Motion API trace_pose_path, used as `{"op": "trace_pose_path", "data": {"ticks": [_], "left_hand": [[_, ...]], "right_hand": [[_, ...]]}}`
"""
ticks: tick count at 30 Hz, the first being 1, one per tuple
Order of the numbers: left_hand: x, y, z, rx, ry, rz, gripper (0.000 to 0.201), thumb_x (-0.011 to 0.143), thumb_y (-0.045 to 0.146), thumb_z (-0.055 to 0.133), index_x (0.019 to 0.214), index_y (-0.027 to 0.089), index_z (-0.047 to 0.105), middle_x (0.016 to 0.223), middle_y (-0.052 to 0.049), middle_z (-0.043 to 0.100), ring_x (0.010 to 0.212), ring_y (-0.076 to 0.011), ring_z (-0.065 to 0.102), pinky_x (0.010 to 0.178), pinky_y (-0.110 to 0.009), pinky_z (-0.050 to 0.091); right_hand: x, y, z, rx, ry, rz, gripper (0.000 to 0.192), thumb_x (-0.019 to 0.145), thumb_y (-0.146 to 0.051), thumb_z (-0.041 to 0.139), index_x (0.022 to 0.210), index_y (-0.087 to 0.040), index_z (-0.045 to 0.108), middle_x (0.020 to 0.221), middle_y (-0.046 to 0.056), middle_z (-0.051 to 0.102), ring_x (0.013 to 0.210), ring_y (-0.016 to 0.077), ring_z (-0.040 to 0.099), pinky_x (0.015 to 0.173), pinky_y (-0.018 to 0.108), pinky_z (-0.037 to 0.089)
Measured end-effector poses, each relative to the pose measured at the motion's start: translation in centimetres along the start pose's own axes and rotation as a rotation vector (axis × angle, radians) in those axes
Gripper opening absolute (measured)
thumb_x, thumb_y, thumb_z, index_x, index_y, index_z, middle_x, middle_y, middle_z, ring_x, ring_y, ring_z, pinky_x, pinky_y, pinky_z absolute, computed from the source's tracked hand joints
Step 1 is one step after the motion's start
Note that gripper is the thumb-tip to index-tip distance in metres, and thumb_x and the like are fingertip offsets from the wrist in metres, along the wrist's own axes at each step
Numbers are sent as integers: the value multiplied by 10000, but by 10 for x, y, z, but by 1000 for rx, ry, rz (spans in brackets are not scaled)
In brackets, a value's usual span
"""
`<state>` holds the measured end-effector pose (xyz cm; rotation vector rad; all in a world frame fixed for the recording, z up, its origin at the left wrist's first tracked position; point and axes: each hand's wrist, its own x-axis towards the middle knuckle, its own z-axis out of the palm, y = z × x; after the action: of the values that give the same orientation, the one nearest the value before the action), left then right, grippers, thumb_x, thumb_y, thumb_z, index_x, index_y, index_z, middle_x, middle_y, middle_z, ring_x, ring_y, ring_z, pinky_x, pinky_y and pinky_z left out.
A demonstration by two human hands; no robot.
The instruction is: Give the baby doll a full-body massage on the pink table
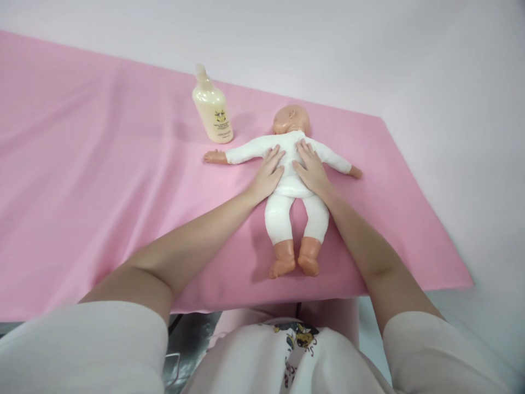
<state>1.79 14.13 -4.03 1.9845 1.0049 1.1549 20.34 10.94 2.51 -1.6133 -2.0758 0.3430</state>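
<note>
A baby doll (292, 189) with a white cloth body lies on the pink-covered table, its head toward the far edge and its feet toward me. The head is turned to one side, and both arms stretch outward. On the left side of its torso rests my left hand (268, 172), fingers extended and pointing up toward the shoulder. My right hand (311, 167) lies flat on the right side of the torso in much the same way. Both palms touch the cloth and neither hand grips it. The thumbs point inward, with a strip of white cloth between them.
A pale yellow pump bottle (214, 112) with a printed label stands beyond the doll's outstretched left-side hand. The pink tablecloth (102, 180) has folds on the left. Its near edge runs just in front of my body, and a white wall (451, 98) borders the table.
</note>
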Motion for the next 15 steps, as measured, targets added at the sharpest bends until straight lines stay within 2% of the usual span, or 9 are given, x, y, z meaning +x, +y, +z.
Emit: {"op": "trace_pose_path", "data": {"ticks": [4, 8, 11, 15], "left_hand": [[0, 1, -1, 4, -14, -13, 517, 999, 467, 496, 1476, 267, 510, 1672, -75, 306, 1585, -296, 166, 1288, -572, 63], [0, -2, 0, -26, -14, -24, 539, 995, 460, 502, 1499, 274, 474, 1697, -66, 237, 1593, -293, 118, 1292, -561, 40], [0, -7, 1, -87, 16, -39, 645, 972, 465, 541, 1563, 282, 360, 1723, -53, 131, 1599, -284, 27, 1297, -530, 2], [1, -11, 3, -127, 24, -68, 813, 947, 427, 573, 1629, 262, 163, 1731, -55, 27, 1592, -278, -62, 1293, -507, -47]], "right_hand": [[3, -2, 0, -103, -24, 199, 733, 1011, -394, 375, 1614, -37, 162, 1709, 180, 115, 1600, 310, 89, 1291, 513, 138], [4, -3, 4, -165, -43, 297, 837, 1001, -483, 371, 1596, 46, 112, 1691, 258, 98, 1594, 355, 86, 1287, 529, 141], [4, -4, 5, -195, -58, 317, 884, 998, -511, 368, 1573, 105, 101, 1671, 311, 99, 1585, 385, 106, 1282, 535, 144], [7, 2, 6, -196, -66, 229, 870, 993, -494, 372, 1574, 98, 108, 1669, 316, 105, 1585, 389, 100, 1276, 560, 137]]}}
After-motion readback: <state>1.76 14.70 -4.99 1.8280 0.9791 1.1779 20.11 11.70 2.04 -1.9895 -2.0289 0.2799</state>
